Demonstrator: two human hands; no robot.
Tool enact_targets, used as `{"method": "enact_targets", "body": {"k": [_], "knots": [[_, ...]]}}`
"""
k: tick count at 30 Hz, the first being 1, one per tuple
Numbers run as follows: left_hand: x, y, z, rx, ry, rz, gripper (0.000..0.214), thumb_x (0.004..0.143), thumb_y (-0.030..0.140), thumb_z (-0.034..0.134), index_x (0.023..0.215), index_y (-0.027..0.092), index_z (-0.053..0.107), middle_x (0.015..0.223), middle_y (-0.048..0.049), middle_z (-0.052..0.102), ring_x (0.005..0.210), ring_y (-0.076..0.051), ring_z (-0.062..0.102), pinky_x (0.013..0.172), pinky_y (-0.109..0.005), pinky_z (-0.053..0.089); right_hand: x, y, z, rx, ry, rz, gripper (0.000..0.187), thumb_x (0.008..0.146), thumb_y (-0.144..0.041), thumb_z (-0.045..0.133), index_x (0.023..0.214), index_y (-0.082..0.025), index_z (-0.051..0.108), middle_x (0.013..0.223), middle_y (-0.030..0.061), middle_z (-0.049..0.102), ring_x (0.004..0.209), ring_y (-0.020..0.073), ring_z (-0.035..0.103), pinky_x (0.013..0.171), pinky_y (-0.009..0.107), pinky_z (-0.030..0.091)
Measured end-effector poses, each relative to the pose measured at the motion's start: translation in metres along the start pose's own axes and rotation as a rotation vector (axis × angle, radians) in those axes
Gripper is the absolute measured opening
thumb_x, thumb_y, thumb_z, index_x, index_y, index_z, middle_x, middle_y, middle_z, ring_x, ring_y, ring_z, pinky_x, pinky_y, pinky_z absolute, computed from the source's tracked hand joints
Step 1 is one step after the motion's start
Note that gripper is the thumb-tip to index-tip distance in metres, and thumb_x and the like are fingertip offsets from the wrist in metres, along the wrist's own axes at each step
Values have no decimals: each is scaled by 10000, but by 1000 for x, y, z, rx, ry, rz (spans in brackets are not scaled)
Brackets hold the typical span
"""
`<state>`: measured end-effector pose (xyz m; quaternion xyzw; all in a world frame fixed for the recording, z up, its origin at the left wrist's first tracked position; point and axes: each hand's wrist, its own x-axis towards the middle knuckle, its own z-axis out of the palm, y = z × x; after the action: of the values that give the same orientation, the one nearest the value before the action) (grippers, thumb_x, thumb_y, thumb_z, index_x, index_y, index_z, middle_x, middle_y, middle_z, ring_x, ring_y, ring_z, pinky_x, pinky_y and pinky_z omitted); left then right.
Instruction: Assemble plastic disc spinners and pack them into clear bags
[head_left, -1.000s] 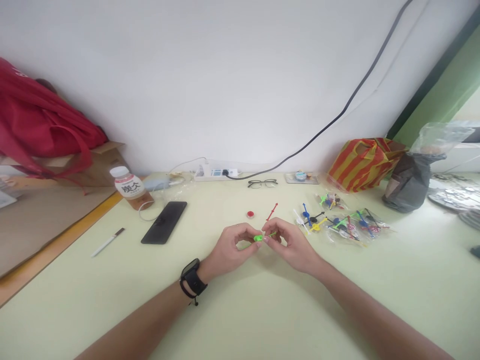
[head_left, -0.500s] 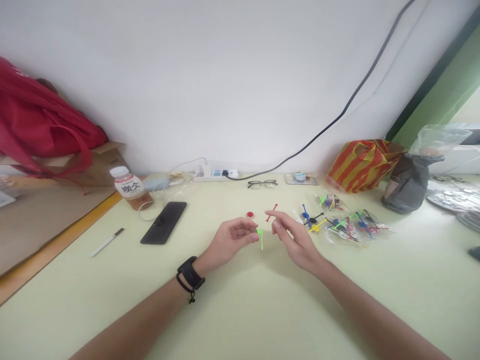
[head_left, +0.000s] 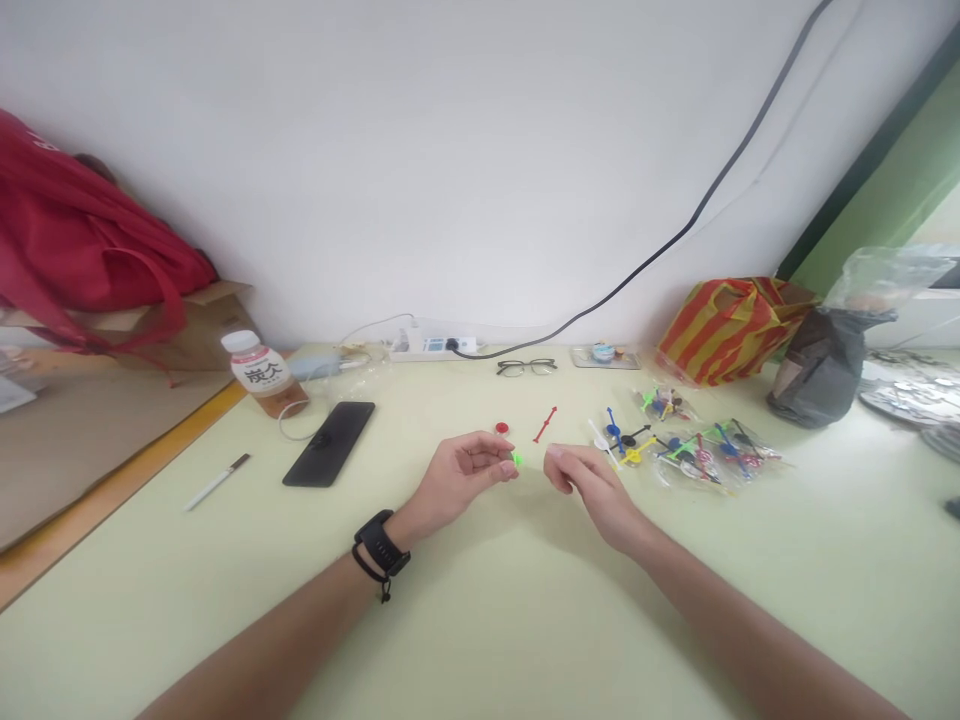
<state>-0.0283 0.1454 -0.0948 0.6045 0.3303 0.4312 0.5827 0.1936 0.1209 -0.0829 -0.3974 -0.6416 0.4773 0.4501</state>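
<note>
My left hand (head_left: 472,468) pinches a small bright green plastic piece (head_left: 517,459) between thumb and fingertips, a little above the table. Only a bit of that green piece shows; its long arrow part is not visible now. Across a narrow gap, my right hand (head_left: 589,485) is closed, with its index finger curled in toward the thumb and nothing visible in it. Just beyond the hands lie a red arrow pointer (head_left: 545,425) and a round red disc (head_left: 502,428), both on the table.
Loose spinner arrows (head_left: 632,455) and bagged ones (head_left: 727,455) lie at right. Behind them stand a striped bag (head_left: 727,330) and a grey bag (head_left: 814,365). Glasses (head_left: 526,367) and a power strip (head_left: 435,348) sit by the wall. Leftward are a phone (head_left: 328,445), bottle (head_left: 264,375) and pen (head_left: 217,482).
My right index finger, stretched out before, has curled in and sits lower. The green arrow that hung down from my left fingers no longer shows. My left hand has barely moved.
</note>
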Motion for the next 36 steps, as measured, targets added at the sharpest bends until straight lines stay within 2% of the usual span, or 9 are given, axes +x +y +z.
{"method": "enact_targets", "body": {"k": [2, 5, 15, 20, 22, 25, 28, 30, 36], "knots": [[0, 1, 1, 12, -11, 2, 288, 843, 317, 832, 1054, 154, 723, 970, -66, 745, 918, -203, 732, 894, -368, 612, 1, 1, 2, 22, 4, 11, 403, 972, -566, 579, 768, -221, 535, 686, -14, 498, 635, 157, 451, 603, 296, 384], [-1, 3, 3, 46, -19, -1, 291, 839, 325, 834, 1049, 153, 728, 985, -76, 750, 933, -210, 730, 905, -375, 607, 1, 5, 6, 20, -41, 21, 352, 955, -558, 622, 887, -217, 569, 759, -11, 540, 683, 153, 488, 631, 282, 410], [-1, 3, 5, 132, -31, -8, 305, 853, 352, 816, 1067, 150, 734, 1034, -100, 771, 960, -224, 742, 932, -376, 602, 2, 9, 2, -123, -96, -11, 393, 988, -555, 562, 812, -204, 584, 722, -14, 550, 679, 149, 506, 622, 269, 415], [-4, 0, 8, 108, -78, -23, 274, 852, 368, 813, 968, 146, 701, 1065, -125, 783, 1014, -267, 754, 971, -434, 597, 5, 11, -1, -73, -89, 54, 349, 958, -555, 613, 1042, -216, 600, 801, 11, 656, 693, 161, 572, 620, 275, 454], [-6, -1, 10, 133, -108, 16, 248, 857, 360, 806, 911, 150, 686, 1063, -120, 783, 1009, -267, 753, 963, -435, 602, 3, 13, 2, -63, -105, 61, 338, 955, -542, 621, 1044, -217, 608, 820, 20, 673, 708, 167, 597, 633, 281, 471], [-8, -1, 11, 358, -139, 128, 164, 908, 331, 745, 967, 179, 729, 1083, -99, 778, 1010, -249, 736, 978, -429, 590, 1, 18, 6, -134, -135, 14, 260, 977, -470, 593, 969, -213, 630, 813, 20, 667, 726, 169, 609, 642, 280, 473], [-7, -2, 7, 658, -92, 275, 178, 927, 294, 711, 1093, 246, 751, 1244, -89, 730, 1191, -272, 660, 1082, -465, 522, 0, 22, 5, -295, -131, -24, 125, 989, -311, 537, 964, -217, 616, 756, -7, 636, 671, 160, 583, 613, 275, 447], [-5, -4, 3, 802, -44, 341, 262, 924, 272, 705, 1186, 265, 723, 1395, -92, 648, 1343, -288, 554, 1151, -490, 461, 0, 25, 1, -514, -109, -65, 80, 948, -197, 533, 938, -221, 608, 739, -17, 616, 660, 161, 566, 617, 284, 422], [1, -18, -11, 1014, -62, 316, 538, 969, 326, 641, 1489, 278, 513, 1630, -85, 413, 1539, -328, 288, 1241, -554, 326, 9, 32, -27, -1153, 31, -172, 236, 897, -43, 518, 987, -223, 642, 961, 72, 683, 942, 254, 605, 754, 354, 418]]}}
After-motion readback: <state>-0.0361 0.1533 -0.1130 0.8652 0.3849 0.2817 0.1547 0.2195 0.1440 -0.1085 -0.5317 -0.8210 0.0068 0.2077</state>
